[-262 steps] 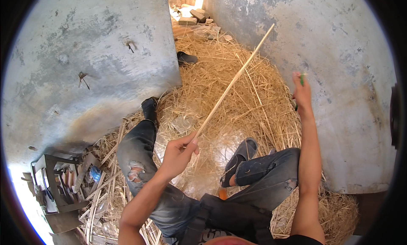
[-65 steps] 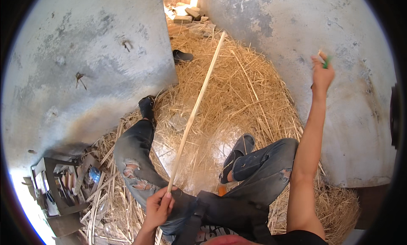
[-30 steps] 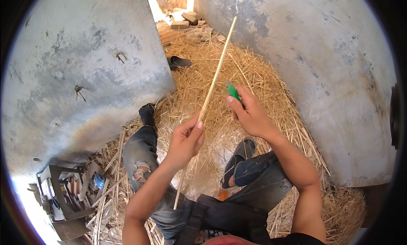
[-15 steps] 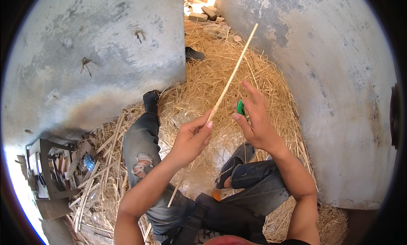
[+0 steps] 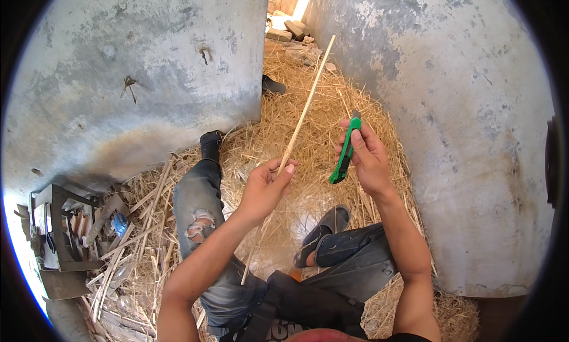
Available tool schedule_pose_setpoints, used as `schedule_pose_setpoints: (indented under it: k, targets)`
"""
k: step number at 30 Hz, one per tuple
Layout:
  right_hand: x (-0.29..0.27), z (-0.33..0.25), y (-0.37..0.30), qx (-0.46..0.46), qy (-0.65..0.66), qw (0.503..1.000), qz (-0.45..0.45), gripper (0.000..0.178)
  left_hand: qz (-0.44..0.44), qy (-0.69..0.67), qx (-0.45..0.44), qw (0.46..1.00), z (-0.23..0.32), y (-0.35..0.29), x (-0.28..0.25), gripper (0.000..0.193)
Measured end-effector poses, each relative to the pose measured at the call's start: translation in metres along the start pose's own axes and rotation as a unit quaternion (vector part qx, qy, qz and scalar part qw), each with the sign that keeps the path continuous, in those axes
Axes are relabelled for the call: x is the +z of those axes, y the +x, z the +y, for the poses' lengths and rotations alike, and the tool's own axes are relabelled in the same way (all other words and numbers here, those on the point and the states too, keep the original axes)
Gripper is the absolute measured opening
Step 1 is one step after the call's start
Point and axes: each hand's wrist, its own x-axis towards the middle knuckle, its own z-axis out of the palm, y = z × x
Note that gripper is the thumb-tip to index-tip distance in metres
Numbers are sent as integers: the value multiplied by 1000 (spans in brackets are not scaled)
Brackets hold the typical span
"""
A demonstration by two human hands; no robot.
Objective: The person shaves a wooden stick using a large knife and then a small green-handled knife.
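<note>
A long, thin, pale stick slants up and away to the right, gripped near its middle by my left hand. Its lower end hangs over my left thigh, and the far end reaches toward the wall. To the right, my right hand closes its thumb and fingers on a green and black utility knife. A short grey tip pokes out at the knife's upper end. The knife and the stick are apart.
Straw-like shavings cover the floor around my legs. Split strips are heaped at my left beside a dark wooden frame. Bare walls rise on both sides. A dark slipper and bricks lie farther off.
My right hand has turned, bringing the utility knife from mostly hidden in the fingers to fully visible and upright. The stick's far end has swung left, while my left hand keeps its hold.
</note>
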Motion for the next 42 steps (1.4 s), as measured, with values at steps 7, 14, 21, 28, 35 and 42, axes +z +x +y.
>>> schedule_pose_setpoints:
  k: [7, 14, 21, 28, 35, 42]
  targets:
    - [9, -4, -4, 10, -14, 1000, 22, 37, -16, 18, -12, 1000, -2, 3, 10, 34]
    - [5, -12, -13, 10, -221, 975, -13, 37, -68, 7, -17, 997, -7, 2, 11, 39]
    - [5, 9, -17, -17, -351, 933, -74, 42, -73, 32, 2, 997, -11, 1, 11, 40]
    - [23, 3, -22, -36, -359, 922, -140, 39, -69, 77, -10, 995, -11, 0, 10, 36]
    - [22, 7, -15, -46, -440, 886, -138, 39, -55, 91, 6, 994, -9, -4, 5, 32]
    - [-14, 11, 13, -60, -478, 876, -38, 42, -71, 129, 15, 989, -4, -4, 2, 33]
